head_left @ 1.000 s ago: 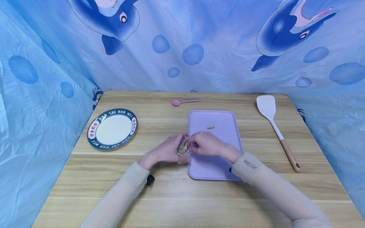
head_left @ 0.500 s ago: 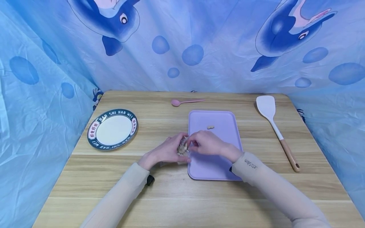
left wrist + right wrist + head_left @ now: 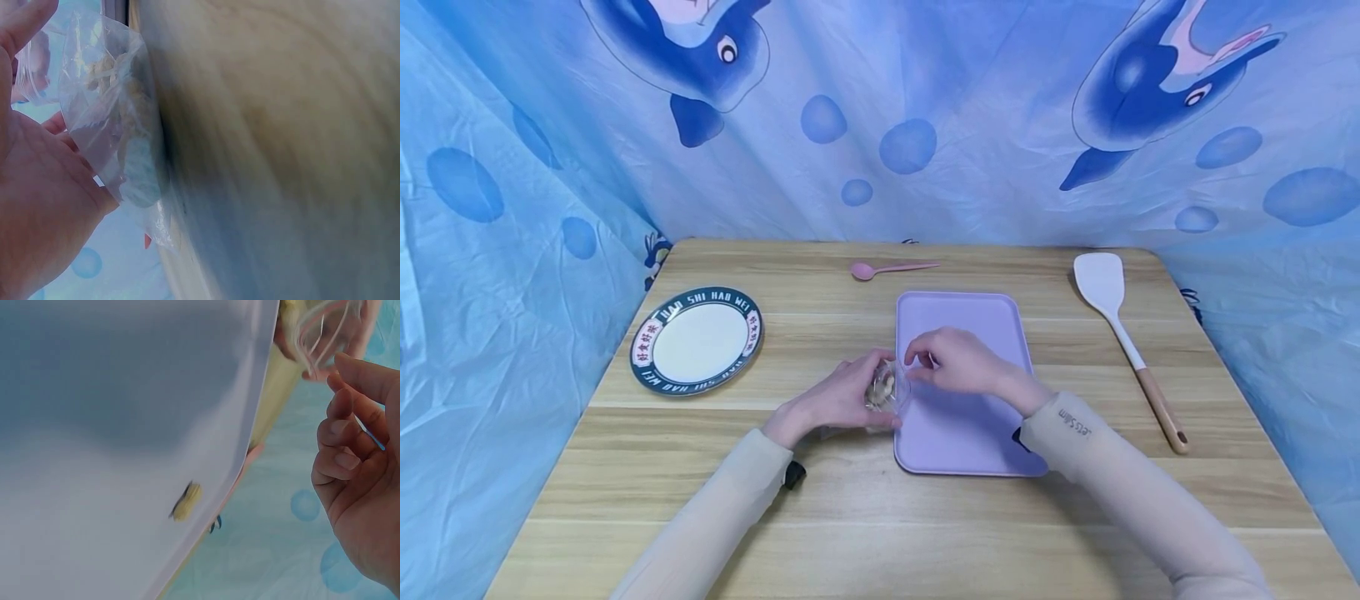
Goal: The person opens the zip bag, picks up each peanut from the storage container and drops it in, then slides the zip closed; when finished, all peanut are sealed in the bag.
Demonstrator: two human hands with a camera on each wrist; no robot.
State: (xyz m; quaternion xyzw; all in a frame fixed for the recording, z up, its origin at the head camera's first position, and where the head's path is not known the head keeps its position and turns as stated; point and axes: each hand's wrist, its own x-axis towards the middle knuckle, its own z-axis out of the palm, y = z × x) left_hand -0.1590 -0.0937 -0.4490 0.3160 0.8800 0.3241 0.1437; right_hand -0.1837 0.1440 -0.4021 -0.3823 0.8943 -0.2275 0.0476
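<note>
My left hand (image 3: 842,395) grips a clear plastic bag (image 3: 880,392) of peanuts at the left edge of the lilac tray (image 3: 970,437). Its rounded mouth faces right, and a few tan peanuts show inside. In the left wrist view, the bag (image 3: 115,112) hangs between spread fingers and the wooden tabletop. My right hand (image 3: 955,360) is over the tray, fingers bent, thumb and index tips right at the bag's mouth; I cannot tell whether they pinch its edge. No peanut shows between those tips in the right wrist view. One peanut (image 3: 187,502) lies on the tray near its far end.
A round plate (image 3: 700,342) with a dark green lettered rim is at the left. Behind the tray lies a pink spoon (image 3: 863,271). A white spatula (image 3: 1105,287) with a wooden handle lies at the right. A blue printed curtain (image 3: 992,183) hangs behind the table.
My right fingers have drawn back from the bag's mouth, up and to the right. The mouth now looks wider and rounder. My left hand has stayed in place.
</note>
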